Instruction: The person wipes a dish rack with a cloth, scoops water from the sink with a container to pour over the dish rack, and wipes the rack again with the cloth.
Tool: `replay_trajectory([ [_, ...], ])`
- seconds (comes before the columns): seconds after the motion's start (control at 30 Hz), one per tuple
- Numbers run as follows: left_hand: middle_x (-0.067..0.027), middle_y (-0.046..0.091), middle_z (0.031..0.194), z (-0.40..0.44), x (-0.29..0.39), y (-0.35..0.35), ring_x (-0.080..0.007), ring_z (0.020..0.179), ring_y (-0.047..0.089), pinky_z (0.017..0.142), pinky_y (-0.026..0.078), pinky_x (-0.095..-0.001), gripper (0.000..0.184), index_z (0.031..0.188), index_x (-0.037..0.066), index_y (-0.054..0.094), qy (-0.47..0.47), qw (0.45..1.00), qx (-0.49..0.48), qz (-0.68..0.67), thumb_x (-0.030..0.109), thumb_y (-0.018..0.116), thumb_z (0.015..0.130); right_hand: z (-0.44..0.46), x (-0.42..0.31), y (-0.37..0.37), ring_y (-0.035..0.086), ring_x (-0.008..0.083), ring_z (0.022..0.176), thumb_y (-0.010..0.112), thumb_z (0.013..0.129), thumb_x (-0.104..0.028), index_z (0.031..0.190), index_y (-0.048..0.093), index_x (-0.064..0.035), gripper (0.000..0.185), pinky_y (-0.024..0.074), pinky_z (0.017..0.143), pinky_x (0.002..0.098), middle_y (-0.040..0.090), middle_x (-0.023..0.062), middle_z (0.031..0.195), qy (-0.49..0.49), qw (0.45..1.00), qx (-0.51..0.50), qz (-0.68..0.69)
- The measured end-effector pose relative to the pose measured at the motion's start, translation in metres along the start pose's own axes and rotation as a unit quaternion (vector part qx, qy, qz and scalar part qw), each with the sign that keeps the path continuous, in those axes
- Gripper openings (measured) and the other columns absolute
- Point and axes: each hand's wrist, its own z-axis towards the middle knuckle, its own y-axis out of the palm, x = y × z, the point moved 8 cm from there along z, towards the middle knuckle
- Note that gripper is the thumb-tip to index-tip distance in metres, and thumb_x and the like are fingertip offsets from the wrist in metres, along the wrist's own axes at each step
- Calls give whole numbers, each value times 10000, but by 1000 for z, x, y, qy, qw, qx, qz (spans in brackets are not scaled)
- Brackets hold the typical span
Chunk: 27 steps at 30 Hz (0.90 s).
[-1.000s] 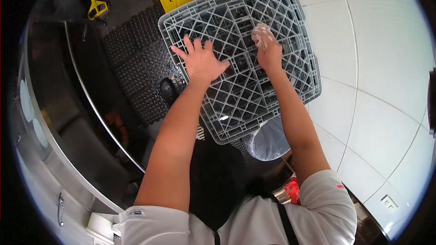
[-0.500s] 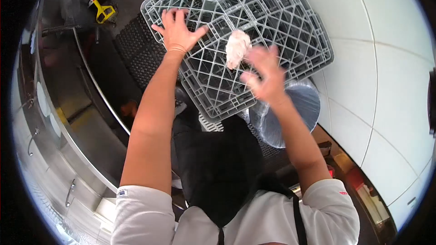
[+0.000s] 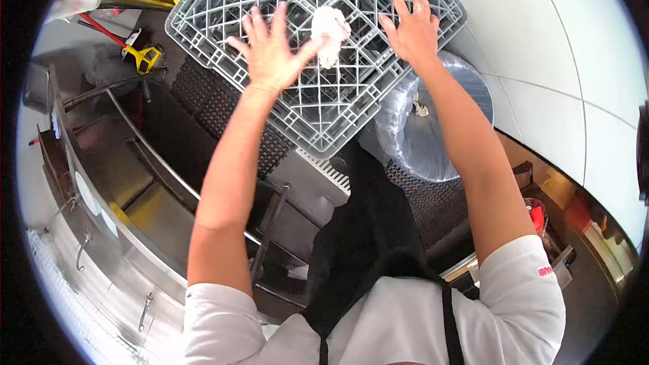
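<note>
A grey plastic crate with an open lattice surface fills the upper middle of the view. On its lattice lies a crumpled, pale pinkish-white wad, perhaps a cloth; its kind is not clear. My left hand is over the crate's left part, slightly blurred, with fingers spread and the thumb reaching the wad's edge. At the crate's right side, my right hand rests with fingers apart on the lattice, holding nothing.
Below the crate's right edge stands a round bin lined with clear plastic, a small pale scrap inside. White tiled wall rises on the right. Metal counters run along the left. A yellow-and-red long-handled tool and black perforated matting are beyond.
My right hand has moved away from the wad to the crate's right side. My left hand's thumb is now at the wad. The view has shifted, showing more of the bin.
</note>
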Motion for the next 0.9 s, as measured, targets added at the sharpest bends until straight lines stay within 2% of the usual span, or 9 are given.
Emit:
replay_trajectory([
  [0.13,-407,102,1607,-28,53,13,-638,1473,55,1067,50,-835,1200,1589,192,296,8,1000,10,16,878,651,671,-2,5,8,377,377,1433,528,963,-591,1543,413,-321,649,321,1127,554,480,251,1477,-26,998,55,-13],
  [0.2,-404,149,1592,-27,58,16,-625,1473,77,1050,35,-853,1035,1526,164,395,-22,999,47,3,723,739,726,-4,-4,-3,369,425,1423,615,945,-463,1564,390,-180,718,302,1127,596,444,259,1507,10,1000,-6,6],
  [0.4,-407,212,1564,-14,49,29,-654,1439,153,1004,35,-888,573,1349,149,513,-32,994,102,-34,421,705,882,2,-9,-9,430,417,1355,625,931,-446,1542,431,-229,677,355,1097,566,487,258,1442,28,999,-43,-11],
  [0.5,-334,344,1540,-12,22,33,-570,1451,259,1098,90,-810,650,1367,63,464,-14,989,110,-100,376,745,872,11,-7,-9,461,418,1305,636,916,-446,1517,470,-233,659,401,1068,538,508,265,1390,12,996,-88,18],
  [0.57,-275,509,1423,-30,25,-7,-413,1289,545,1130,352,-557,655,1357,-28,425,27,987,144,-61,313,747,900,13,2,-5,473,423,1279,641,902,-453,1499,496,-225,655,428,1048,514,534,277,1331,-18,997,-56,44],
  [0.7,-175,674,1169,-79,-21,-41,-292,984,697,897,527,-427,521,1300,-13,494,-43,926,189,-324,225,756,918,14,2,-6,502,414,1242,583,941,-522,1490,508,-215,633,431,1028,511,555,272,1309,-18,996,-58,62],
  [0.77,-185,636,1248,-101,-19,-60,-319,1079,666,984,474,-506,464,1281,6,516,-82,977,179,-86,238,723,936,15,-3,-9,511,406,1233,543,965,-554,1489,511,-214,625,429,1025,507,560,260,1312,4,998,-37,45],
  [0.83,-272,429,1493,-106,-12,-15,-449,1413,388,1137,181,-725,500,1362,10,482,-47,992,49,105,260,645,960,15,-5,-10,510,391,1240,503,985,-577,1493,507,-205,629,425,1030,507,577,237,1303,9,998,-47,35],
  [0.9,-310,338,1550,-109,6,10,-532,1461,265,1140,143,-747,534,1411,10,457,-59,994,86,34,224,633,954,17,-5,-12,508,390,1242,508,984,-572,1493,507,-199,632,425,1029,508,582,235,1299,18,997,-55,44],
])
